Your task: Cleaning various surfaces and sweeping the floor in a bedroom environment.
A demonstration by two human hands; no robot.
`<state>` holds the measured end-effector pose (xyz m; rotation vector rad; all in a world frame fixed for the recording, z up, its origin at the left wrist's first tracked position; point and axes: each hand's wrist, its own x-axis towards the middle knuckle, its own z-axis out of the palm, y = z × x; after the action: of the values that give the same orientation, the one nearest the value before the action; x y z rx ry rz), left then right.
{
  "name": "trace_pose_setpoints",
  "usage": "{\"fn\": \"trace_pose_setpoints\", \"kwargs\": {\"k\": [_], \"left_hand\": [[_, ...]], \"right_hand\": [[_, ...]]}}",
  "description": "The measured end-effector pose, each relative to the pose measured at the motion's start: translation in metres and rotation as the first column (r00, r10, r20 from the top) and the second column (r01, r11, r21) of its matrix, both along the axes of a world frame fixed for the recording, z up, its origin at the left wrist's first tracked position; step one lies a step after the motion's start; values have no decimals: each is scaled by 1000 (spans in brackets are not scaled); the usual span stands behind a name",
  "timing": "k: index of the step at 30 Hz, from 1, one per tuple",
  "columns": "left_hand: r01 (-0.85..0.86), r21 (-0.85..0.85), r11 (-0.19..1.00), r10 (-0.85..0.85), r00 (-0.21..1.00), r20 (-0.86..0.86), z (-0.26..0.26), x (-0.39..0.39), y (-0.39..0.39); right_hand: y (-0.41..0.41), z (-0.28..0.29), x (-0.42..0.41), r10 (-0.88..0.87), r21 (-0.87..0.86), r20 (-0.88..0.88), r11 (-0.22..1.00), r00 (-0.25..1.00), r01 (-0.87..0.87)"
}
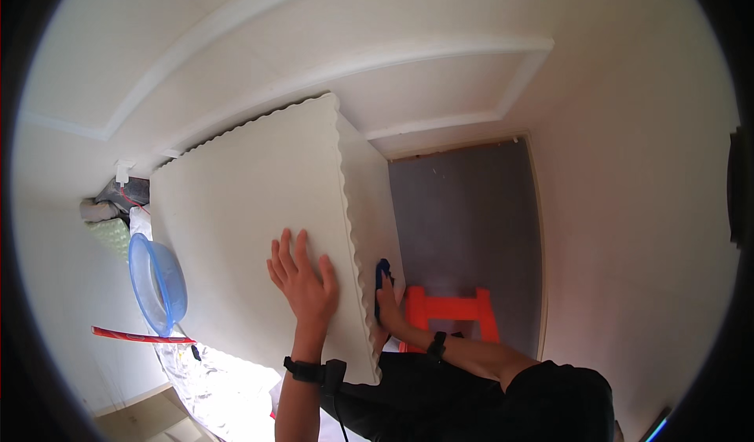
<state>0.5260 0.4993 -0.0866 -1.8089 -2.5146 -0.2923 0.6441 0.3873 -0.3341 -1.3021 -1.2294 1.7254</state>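
A large white cabinet with a wavy-edged top stands before me. My left hand rests palm down on this top with its fingers apart, holding nothing. Against the cabinet's right side, my right hand holds a dark blue cloth; part of that hand is hidden by the wavy edge. Black bands are on both wrists.
A blue plastic basin stands tilted at the cabinet's left side, near a red strip-like object. A red plastic stool is on the dark grey floor at right. A white plug with a red cable is in the wall.
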Motion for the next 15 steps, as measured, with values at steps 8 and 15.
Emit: {"fn": "trace_pose_setpoints", "kwargs": {"k": [8,15], "left_hand": [[3,-40,999,-3,1000,8,-1,-3,2],[53,-24,998,-53,998,18,-1,4,10]], "right_hand": [[230,35,-46,-64,341,-107,935,992,97],[265,-110,-40,-233,-102,-256,972,938,213]]}}
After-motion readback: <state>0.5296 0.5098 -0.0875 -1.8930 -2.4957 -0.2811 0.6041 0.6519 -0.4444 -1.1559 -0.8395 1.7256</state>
